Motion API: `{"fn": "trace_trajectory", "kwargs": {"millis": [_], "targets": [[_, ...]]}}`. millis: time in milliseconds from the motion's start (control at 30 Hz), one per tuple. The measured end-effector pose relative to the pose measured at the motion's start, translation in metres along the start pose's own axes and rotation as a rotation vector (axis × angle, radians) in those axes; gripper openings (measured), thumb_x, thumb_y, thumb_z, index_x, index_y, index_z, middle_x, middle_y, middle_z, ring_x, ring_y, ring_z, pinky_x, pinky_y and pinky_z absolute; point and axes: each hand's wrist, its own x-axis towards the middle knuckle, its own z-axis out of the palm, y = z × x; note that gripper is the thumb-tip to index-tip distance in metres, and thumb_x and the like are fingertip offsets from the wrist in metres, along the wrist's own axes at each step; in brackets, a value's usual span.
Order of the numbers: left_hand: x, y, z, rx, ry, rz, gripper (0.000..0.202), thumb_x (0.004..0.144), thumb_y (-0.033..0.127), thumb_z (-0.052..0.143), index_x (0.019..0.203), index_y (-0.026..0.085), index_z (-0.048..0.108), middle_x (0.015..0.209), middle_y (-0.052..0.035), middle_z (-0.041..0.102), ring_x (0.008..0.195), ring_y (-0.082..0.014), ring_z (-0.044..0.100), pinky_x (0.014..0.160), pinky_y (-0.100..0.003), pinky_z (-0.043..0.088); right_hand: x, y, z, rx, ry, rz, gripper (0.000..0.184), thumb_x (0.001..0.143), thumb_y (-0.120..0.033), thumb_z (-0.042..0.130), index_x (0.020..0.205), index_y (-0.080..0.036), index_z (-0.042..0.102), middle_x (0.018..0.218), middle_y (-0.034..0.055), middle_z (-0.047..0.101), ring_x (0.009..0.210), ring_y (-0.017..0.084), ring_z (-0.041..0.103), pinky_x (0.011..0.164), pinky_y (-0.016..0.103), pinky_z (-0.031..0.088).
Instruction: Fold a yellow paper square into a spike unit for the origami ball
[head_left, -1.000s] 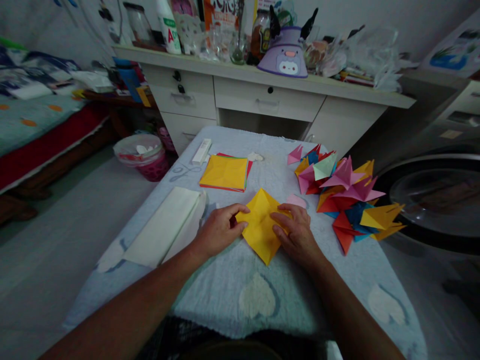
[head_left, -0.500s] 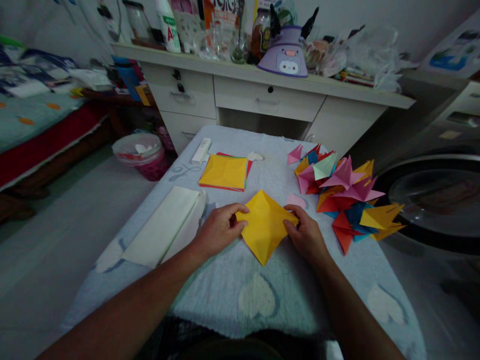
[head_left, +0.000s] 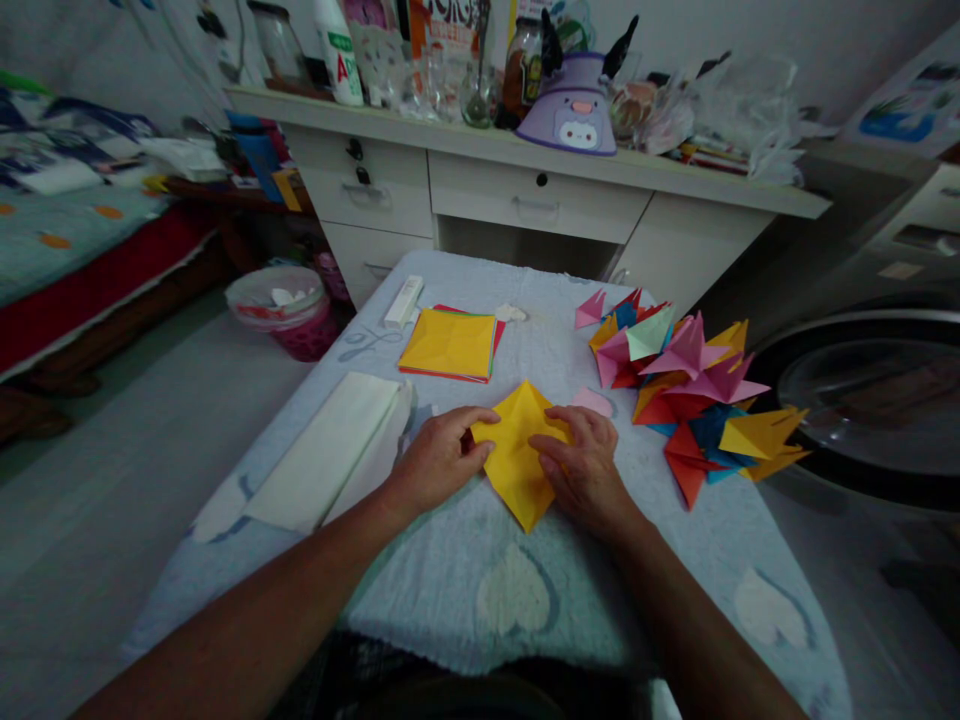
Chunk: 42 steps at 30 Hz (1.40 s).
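A diamond-turned square of yellow origami paper (head_left: pixel 517 410) lies in front of me, with faint creases across it. My left hand (head_left: pixel 442 455) is closed on its left corner, thumb and forefinger pinching the edge. Over the right half of the sheet, my right hand (head_left: pixel 589 460) is bent, its thumb and forefinger on the paper near the middle. That hand hides the right corner, so I cannot tell whether it is folded over. Beyond the sheet sits a stack of coloured paper squares (head_left: pixel 448 343), yellow on top. Folded paper cranes (head_left: pixel 690 370) in several colours are heaped at the right.
A folded white sheet (head_left: pixel 330 450) lies left on the cloth-covered table (head_left: pixel 450 590), and a small white box (head_left: pixel 403 302) farther back. A pink paper piece (head_left: pixel 592 401) is beyond my right hand. A cabinet (head_left: pixel 517 190), bin (head_left: pixel 289 310) and washing machine (head_left: pixel 885 400) surround the table.
My right hand has moved left from the paper's right corner to over its middle. My left hand and the sheet's other corners stay where they were.
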Motion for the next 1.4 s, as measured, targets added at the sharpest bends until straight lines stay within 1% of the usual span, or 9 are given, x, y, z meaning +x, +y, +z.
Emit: {"fn": "trace_trajectory", "kwargs": {"millis": [100,200,333,433,567,900,1133,1300,1400], "targets": [[0.000,0.001,-0.001,0.000,-0.007,-0.010,0.029,0.077,0.015,0.060,0.105,0.020,0.066,0.088,0.0001,0.071,0.061,-0.0104,0.057,0.063,-0.024,0.046,0.000,0.000,0.003,-0.010,-0.061,-0.001,0.023,0.084,-0.020,0.058,0.100,-0.030,0.073,0.125,0.0072,0.055,0.119,0.032,0.042,0.100,0.056,0.030],[0.001,0.002,-0.002,-0.003,-0.017,-0.037,0.030,0.078,0.016,0.060,0.107,0.019,0.066,0.080,0.0012,0.069,0.060,-0.0107,0.057,0.063,-0.024,0.046,-0.001,0.007,0.002,0.011,-0.023,0.047,0.024,0.087,-0.022,0.055,0.104,-0.026,0.071,0.125,0.0096,0.055,0.119,0.031,0.043,0.100,0.053,0.033],[0.001,0.003,-0.003,0.001,-0.023,-0.057,0.030,0.077,0.017,0.061,0.107,0.019,0.066,0.075,0.0018,0.067,0.059,-0.0111,0.057,0.063,-0.024,0.046,-0.003,0.023,-0.006,-0.028,0.066,0.306,0.032,0.085,-0.026,0.053,0.114,-0.019,0.064,0.120,0.0143,0.058,0.112,0.031,0.050,0.095,0.050,0.039],[0.000,0.003,-0.003,0.001,-0.027,-0.060,0.030,0.078,0.017,0.060,0.107,0.019,0.066,0.074,0.0021,0.066,0.059,-0.0112,0.056,0.063,-0.024,0.045,-0.004,0.033,-0.014,0.048,-0.012,0.486,0.039,0.080,-0.028,0.055,0.116,-0.015,0.060,0.097,0.0114,0.065,0.089,0.026,0.059,0.083,0.042,0.045],[0.000,0.002,-0.003,0.000,-0.030,-0.061,0.030,0.078,0.018,0.060,0.107,0.019,0.066,0.074,0.0020,0.065,0.059,-0.0112,0.056,0.062,-0.024,0.044,-0.005,0.037,-0.021,0.267,-0.129,0.630,0.040,0.079,-0.033,0.055,0.115,-0.017,0.054,0.081,0.0037,0.063,0.072,0.019,0.058,0.066,0.031,0.045],[0.000,0.002,-0.002,0.010,-0.011,-0.049,0.029,0.077,0.018,0.060,0.106,0.020,0.066,0.069,0.0034,0.063,0.058,-0.0110,0.055,0.062,-0.024,0.045,-0.005,0.022,-0.018,0.770,-0.107,0.580,0.043,0.076,-0.030,0.062,0.116,-0.021,0.051,0.084,-0.0006,0.060,0.064,0.012,0.050,0.058,0.023,0.042],[0.000,0.003,-0.004,0.010,-0.014,-0.028,0.033,0.075,0.016,0.061,0.107,0.020,0.066,0.070,0.0034,0.062,0.059,-0.0111,0.056,0.062,-0.024,0.046,-0.004,0.013,-0.018,0.526,-0.089,0.501,0.061,0.078,-0.017,0.054,0.138,-0.021,0.045,0.093,0.0028,0.066,0.057,0.010,0.050,0.055,0.023,0.044],[0.000,0.003,-0.004,0.014,-0.012,-0.035,0.032,0.075,0.016,0.060,0.107,0.019,0.066,0.070,0.0028,0.063,0.059,-0.0112,0.056,0.062,-0.024,0.046,-0.007,0.018,-0.015,0.494,-0.129,0.463,0.049,0.078,-0.018,0.051,0.126,-0.021,0.059,0.102,0.0055,0.069,0.056,0.011,0.051,0.055,0.025,0.045],[0.000,0.003,-0.003,0.018,-0.013,-0.039,0.032,0.076,0.016,0.060,0.107,0.019,0.066,0.069,0.0031,0.062,0.058,-0.0111,0.056,0.062,-0.024,0.046,-0.010,0.021,-0.012,0.547,-0.165,0.497,0.043,0.081,-0.023,0.053,0.122,-0.021,0.063,0.085,0.0024,0.068,0.051,0.010,0.045,0.048,0.024,0.039]]}}
